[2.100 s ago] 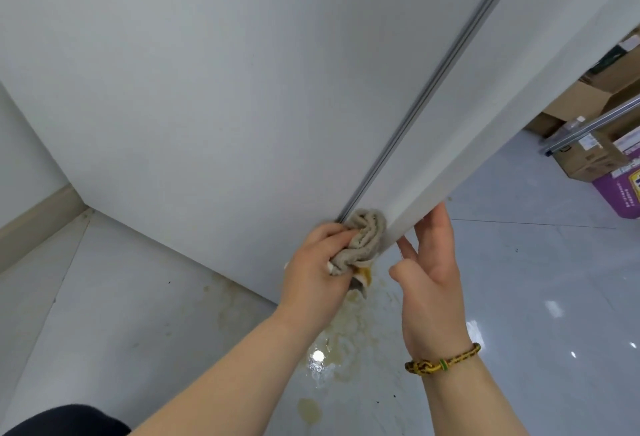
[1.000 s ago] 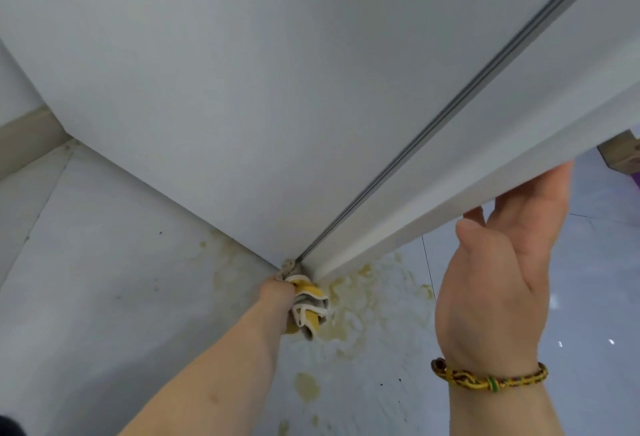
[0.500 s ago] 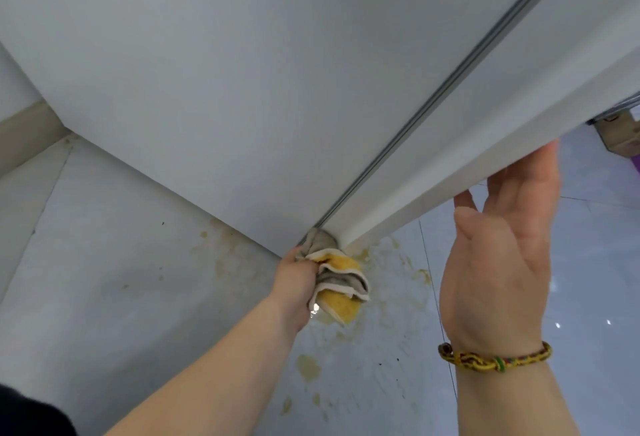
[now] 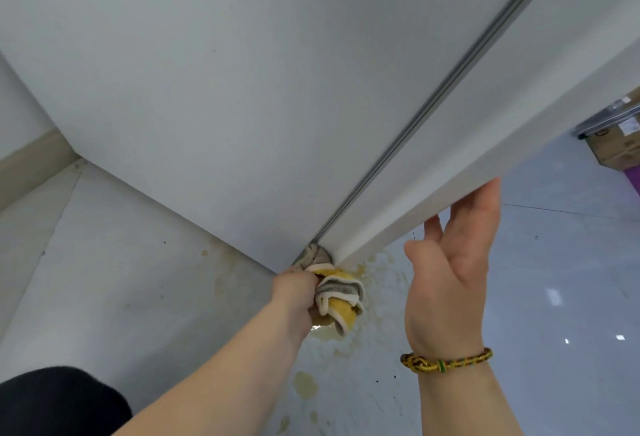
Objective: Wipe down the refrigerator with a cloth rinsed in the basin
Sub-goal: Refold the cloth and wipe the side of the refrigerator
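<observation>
In left hand (image 4: 294,288), bunched cloth (image 4: 341,299)

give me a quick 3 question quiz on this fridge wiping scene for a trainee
1. True or false: the left hand grips the crumpled grey and yellow cloth at the bottom corner of the white refrigerator.
2. Which is true of the right hand? A: it holds a spray bottle. B: it is open, fingers at the refrigerator door's edge. C: it is curled into a fist.
3. Fill the gap: the pale glossy floor below the cloth shows yellowish-brown ___.
Key: 1 true; 2 B; 3 stains.
</observation>
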The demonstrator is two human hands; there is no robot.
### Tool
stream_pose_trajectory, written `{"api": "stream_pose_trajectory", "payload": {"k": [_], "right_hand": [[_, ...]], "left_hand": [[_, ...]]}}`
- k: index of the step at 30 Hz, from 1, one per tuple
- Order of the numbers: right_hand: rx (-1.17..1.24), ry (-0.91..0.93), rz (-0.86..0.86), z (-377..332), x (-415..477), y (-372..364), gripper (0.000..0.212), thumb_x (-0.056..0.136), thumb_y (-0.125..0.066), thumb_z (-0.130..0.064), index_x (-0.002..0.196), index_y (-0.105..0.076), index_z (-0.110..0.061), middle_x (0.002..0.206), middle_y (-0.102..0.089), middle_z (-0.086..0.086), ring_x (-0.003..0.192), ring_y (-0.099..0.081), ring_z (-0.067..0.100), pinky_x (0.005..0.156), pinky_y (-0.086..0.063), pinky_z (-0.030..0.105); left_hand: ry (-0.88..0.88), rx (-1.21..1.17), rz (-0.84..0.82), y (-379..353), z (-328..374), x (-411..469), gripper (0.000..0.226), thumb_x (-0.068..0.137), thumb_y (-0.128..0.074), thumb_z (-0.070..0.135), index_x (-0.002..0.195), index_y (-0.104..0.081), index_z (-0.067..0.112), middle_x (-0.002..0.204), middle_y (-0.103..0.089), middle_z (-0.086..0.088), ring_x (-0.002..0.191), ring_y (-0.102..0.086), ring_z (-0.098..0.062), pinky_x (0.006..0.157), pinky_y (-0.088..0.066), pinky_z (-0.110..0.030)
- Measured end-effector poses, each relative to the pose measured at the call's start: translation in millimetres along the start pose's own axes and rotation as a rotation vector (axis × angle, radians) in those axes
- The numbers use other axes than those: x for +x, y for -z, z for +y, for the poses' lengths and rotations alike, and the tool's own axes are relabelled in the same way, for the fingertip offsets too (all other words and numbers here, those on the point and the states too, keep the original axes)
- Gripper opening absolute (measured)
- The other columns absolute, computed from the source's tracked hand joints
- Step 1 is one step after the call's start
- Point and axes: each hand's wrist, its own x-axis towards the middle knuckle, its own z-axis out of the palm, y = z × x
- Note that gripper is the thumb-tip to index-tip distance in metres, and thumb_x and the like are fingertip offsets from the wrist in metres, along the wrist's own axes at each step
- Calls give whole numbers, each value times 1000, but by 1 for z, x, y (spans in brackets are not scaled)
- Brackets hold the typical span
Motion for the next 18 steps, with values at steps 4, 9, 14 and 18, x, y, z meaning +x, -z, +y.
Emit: {"api": "stream_pose_trajectory", "payload": {"k": [4,9,14,18], "right_hand": [[-42,-22,-36,-3,-1,7,82,63,-34,10,134,-27,-31,145,-34,-2,128,-37,-3,108,-34,19],[-122,-113,21,-25,-5,15,70,65,-36,3,120,-41,-41,124,-51,-28,118,-45,-13,96,-39,6],[-187,-417,221,-77,-28,-12,45,76,-55,-3,74,-61,-47,72,-63,-18,64,-58,-7,62,-45,5],[-273,-184,-213,-175,-9,-43,28,62,-51,-43,82,-57,-62,95,-58,-36,88,-54,-11,77,-38,0]], "left_hand": [[-82,18,-103,0,16,-28,26,85,-42,-15,75,-58,3,61,-60,-12,46,-59,-20,34,-45,-18],[-225,92,-252,16,53,-71,27,83,-43,-13,73,-62,5,56,-65,-5,50,-63,-16,53,-52,-23],[-417,-17,-222,45,116,-170,30,82,-45,-13,77,-64,10,65,-67,-5,58,-64,-15,56,-52,-24],[-570,-78,-147,60,165,-275,29,63,-59,4,89,-65,14,74,-70,-3,67,-67,-13,57,-53,-19]]}}
